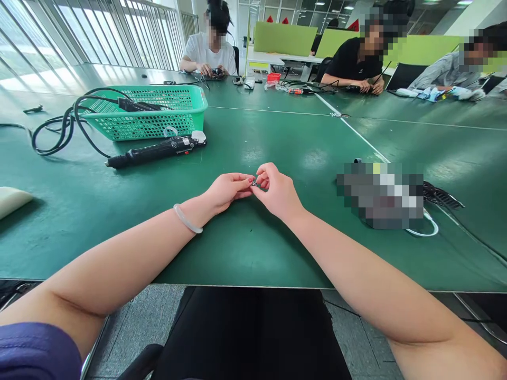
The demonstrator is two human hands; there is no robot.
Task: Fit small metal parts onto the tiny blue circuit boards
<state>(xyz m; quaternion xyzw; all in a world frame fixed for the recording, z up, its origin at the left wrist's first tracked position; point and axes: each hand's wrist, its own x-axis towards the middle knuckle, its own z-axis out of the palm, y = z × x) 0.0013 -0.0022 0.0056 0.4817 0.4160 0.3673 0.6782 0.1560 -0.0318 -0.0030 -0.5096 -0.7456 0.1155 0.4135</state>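
Observation:
My left hand (229, 189) and my right hand (279, 192) meet above the green table (245, 258), fingertips nearly touching. Between them is a small dark-and-silver piece (254, 183), too tiny for me to name. The left thumb and fingers pinch it from one side. On the other side, the right thumb and curled forefinger close on it too. A pale bangle (187, 219) circles my left wrist. Off to the left of the hands lies a black electric screwdriver (154, 151) with a cable at its far-left end.
Behind the screwdriver stands a green plastic basket (154, 126) with black cable (65, 129) looped over its side. A blurred-out object (382, 195) with a white cord lies at right, near a black hair claw-like item (441, 194). Several people sit across the table.

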